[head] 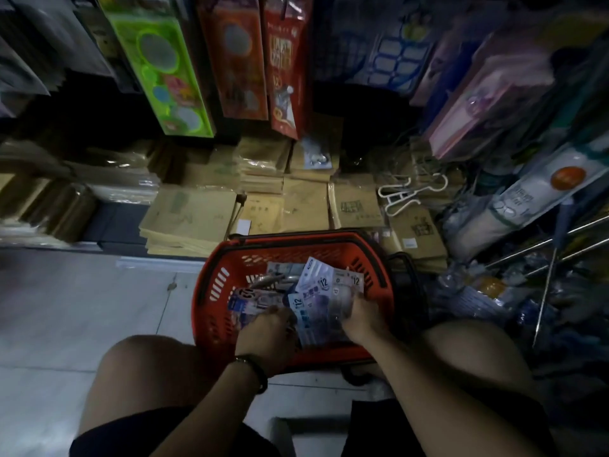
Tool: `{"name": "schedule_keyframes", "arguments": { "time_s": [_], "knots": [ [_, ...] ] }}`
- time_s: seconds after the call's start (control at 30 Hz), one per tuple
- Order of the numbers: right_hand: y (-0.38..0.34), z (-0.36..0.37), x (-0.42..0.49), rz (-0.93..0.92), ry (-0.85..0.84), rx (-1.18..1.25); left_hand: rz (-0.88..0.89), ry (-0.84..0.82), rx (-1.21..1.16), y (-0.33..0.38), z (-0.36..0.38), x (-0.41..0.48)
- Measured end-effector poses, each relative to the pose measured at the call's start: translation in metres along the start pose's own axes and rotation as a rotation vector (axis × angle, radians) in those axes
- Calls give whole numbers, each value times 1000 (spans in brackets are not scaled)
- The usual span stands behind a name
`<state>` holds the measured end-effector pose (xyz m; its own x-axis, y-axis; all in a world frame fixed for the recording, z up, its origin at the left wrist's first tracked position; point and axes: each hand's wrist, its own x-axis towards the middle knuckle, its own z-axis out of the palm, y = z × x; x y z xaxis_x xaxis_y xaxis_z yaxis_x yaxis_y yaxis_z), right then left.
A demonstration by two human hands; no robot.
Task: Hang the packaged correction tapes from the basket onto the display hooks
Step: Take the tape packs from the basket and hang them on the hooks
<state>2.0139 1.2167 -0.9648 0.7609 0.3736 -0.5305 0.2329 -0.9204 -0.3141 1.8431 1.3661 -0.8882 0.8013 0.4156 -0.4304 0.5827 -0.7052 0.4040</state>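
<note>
Head view looks down on us crouching over the red basket (211,291), which sits on the tiled floor (82,308) between our bare knees. Both hands are inside it. Our left hand (267,328) reaches in from the near rim with its fingers curled down around the edge of some packaged correction tapes (316,291), and a dark bracelet (260,371) circles that wrist. Our right hand (362,318) is just beside it and grips a fanned bunch of the same packs, the cards sticking up and away from its fingers with "12" labels showing. More packs lie loose in the basket bottom beyond and to the left of the left hand, one of them with a "30" label, and something metallic lies among them that we cannot identify. Well beyond both hands, past the far rim, stacks of brown paper goods (191,219) cover a low shelf. Off to the right of the right hand, bare metal display hooks (560,239) jut out from a crowded rack, with white plastic hangers (412,192) lying near them. High above the hands, a green package (158,61) and a red package (285,61) hang side by side from the display.
</note>
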Motion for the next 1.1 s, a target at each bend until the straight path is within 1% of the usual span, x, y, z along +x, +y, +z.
{"name": "schedule_keyframes", "arguments": {
  "time_s": [0.03,0.13,0.23,0.37,0.47,0.53,0.6,0.67,0.73,0.83,0.9,0.93,1.0,1.07,1.1],
  "knots": [
    [1,8,8,49,-6,18,-3,-17,-14,-2,5,3],
    [8,35,32,124,20,76,-13,-42,-44,-8,11,14],
    [16,57,49,126,79,50,-30,-61,-86,-15,15,27],
    [14,57,45,152,135,91,-52,-90,-138,-19,19,35],
    [-1,43,28,99,166,228,-62,-103,-205,-19,19,36],
    [-16,32,13,27,112,333,-92,-108,-301,-19,20,36],
    [-29,29,-2,-65,21,451,-183,-126,-512,-20,18,36],
    [-38,28,-19,-139,-34,531,-269,-176,-753,-19,15,36],
    [-42,32,-33,-222,-48,570,-293,-200,-875,-17,11,35],
    [-42,31,-47,-339,-75,580,-275,-123,-899,-12,16,30],
    [-38,29,-45,-375,-91,541,-286,-56,-912,-13,20,28],
    [-36,27,-41,-376,-77,534,-289,-32,-915,-15,21,28],
    [-29,23,-25,-324,38,486,-286,-8,-921,-17,18,27],
    [-21,16,-9,-165,144,403,-303,35,-887,-20,17,30],
    [-15,17,1,-64,153,379,-306,51,-845,-22,18,32]
  ]
}}
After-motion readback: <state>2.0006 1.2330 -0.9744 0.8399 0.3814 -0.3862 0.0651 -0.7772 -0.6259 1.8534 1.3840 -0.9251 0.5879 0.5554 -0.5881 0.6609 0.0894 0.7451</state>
